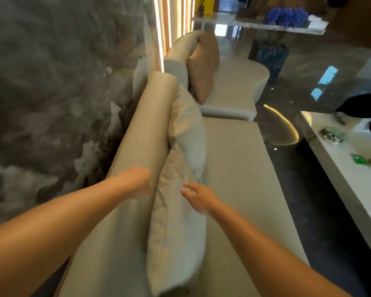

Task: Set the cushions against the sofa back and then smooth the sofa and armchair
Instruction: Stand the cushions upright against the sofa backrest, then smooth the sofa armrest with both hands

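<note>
Plainly, the near cushion stands on edge against the sofa back, running from 6 o'clock up toward the middle of the view, its long seam facing up and its face creased. A second pale cushion leans on the back just beyond it at 12 o'clock, overlapping its far corner, and a tan cushion rests upright on the armchair further off at 1 o'clock. Left hand sits at 9 o'clock of the near cushion, between it and the sofa back; it is blurred and its fingers are hidden behind the cushion edge, so I cannot tell if it grips or only presses. Right hand lies on the cushion's front face near the top edge, fingers spread and loose, holding nothing. Judgement on handling: soft, loosely filled and light; the wrinkled cover and sagging top say it will fold and slump rather than hold shape, so it wants support from both sides. Best hold looks like the upper seam or the far top corner, pinched with one hand while the other flat palm pushes the face back. The fabric seems matte, not slippery; the sofa back looks smoother and sheened, so the cushion may slide down it. Sofa seat at 3 o'clock is bare and fairly flat. A white table stands well apart at 3 o'clock, with small items on it.
</note>
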